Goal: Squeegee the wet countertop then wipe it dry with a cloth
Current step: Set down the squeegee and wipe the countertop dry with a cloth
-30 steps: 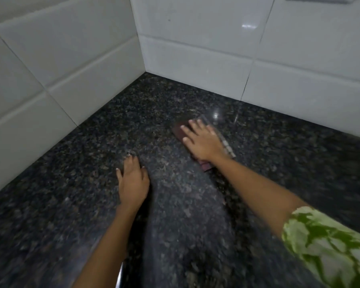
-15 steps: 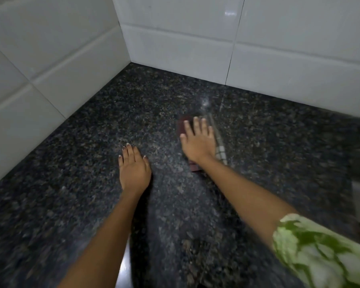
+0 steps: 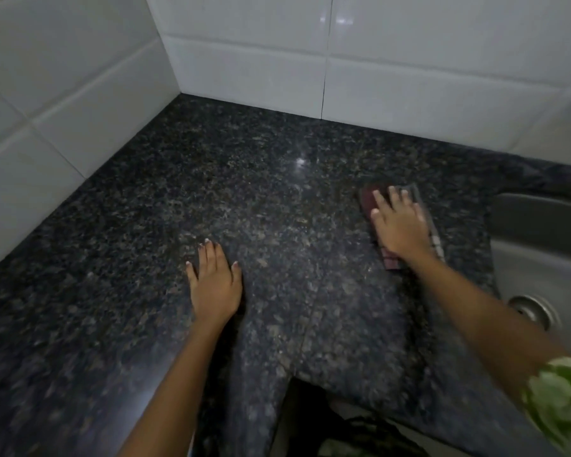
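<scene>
A dark speckled granite countertop [image 3: 271,199] fills the view, with a light glint on it. My right hand [image 3: 401,227] lies flat, fingers straight, pressing a folded dark red cloth [image 3: 367,201] with a checked edge onto the counter near the sink. Most of the cloth is hidden under the hand. My left hand [image 3: 215,283] rests flat on the counter nearer the front, fingers straight and together, holding nothing. No squeegee is in view.
White tiled walls [image 3: 251,70] meet in a corner at the back left. A steel sink [image 3: 541,245] with a round drain [image 3: 533,310] lies at the right edge. The counter's front edge runs along the bottom, with dark objects below it.
My right hand has slid the cloth to the right, away from the corner and toward the sink. The view has swung right, bringing the sink in. The left hand stays flat on the counter.
</scene>
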